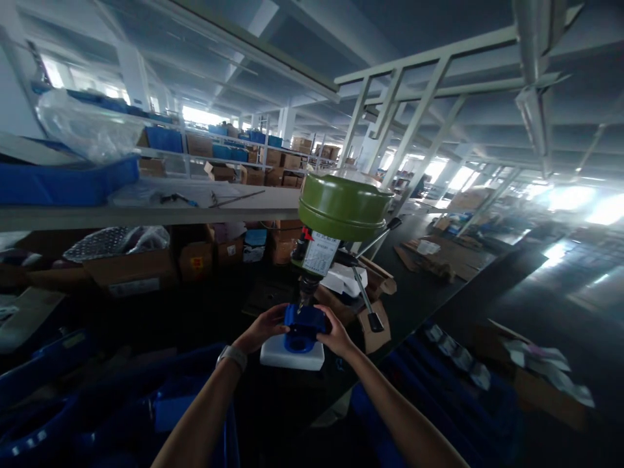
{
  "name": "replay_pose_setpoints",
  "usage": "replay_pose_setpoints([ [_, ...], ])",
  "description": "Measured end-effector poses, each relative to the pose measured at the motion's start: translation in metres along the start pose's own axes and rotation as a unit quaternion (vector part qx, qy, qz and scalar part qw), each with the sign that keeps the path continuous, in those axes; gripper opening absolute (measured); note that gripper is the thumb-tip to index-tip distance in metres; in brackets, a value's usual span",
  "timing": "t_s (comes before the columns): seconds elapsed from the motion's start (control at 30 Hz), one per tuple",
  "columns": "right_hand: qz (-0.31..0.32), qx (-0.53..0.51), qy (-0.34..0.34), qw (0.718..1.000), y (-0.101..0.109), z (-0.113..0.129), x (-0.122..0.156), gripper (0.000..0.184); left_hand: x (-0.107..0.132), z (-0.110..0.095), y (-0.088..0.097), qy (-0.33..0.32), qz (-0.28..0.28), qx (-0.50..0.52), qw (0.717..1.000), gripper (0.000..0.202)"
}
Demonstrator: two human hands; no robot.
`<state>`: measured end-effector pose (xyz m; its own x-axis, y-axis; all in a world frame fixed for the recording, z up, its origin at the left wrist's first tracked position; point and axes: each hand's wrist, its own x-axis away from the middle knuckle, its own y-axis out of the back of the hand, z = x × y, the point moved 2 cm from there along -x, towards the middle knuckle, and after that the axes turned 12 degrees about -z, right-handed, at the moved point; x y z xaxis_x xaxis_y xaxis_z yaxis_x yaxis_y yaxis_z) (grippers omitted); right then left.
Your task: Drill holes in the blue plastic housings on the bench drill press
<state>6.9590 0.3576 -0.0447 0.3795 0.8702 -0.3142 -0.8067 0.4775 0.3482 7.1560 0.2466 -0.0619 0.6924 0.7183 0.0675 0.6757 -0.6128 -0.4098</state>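
Observation:
A green bench drill press stands on a dark workbench, its bit pointing down at a blue part. The blue part rests on a white block under the bit. My left hand grips the part's left side, fingers curled around it, a watch on the wrist. My right hand holds the part's right side, fingers wrapped over its top edge. The drill's feed levers stick out to the right, untouched.
Cardboard boxes crowd the space behind the drill and under a long shelf. Blue bins sit on the shelf and low at my left. Flat cardboard lies on the bench at right.

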Motion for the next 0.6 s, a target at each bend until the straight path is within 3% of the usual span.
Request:
replay_pose_setpoints([
  [0.23, 0.014, -0.014, -0.002, 1.0, -0.002, -0.006, 0.002, 0.068, 0.003, 0.007, -0.003, 0.014, -0.009, 0.033, 0.999, 0.071],
  [0.47, 0.026, 0.0, 0.016, 1.0, -0.005, -0.006, 0.003, 0.066, 0.006, 0.012, 0.0, -0.015, 0.004, 0.048, 0.999, 0.072],
  [0.6, -0.002, 0.035, 0.034, 0.999, 0.004, -0.011, 0.001, 0.066, 0.0, 0.014, -0.004, -0.039, 0.021, 0.055, 0.998, 0.074],
])
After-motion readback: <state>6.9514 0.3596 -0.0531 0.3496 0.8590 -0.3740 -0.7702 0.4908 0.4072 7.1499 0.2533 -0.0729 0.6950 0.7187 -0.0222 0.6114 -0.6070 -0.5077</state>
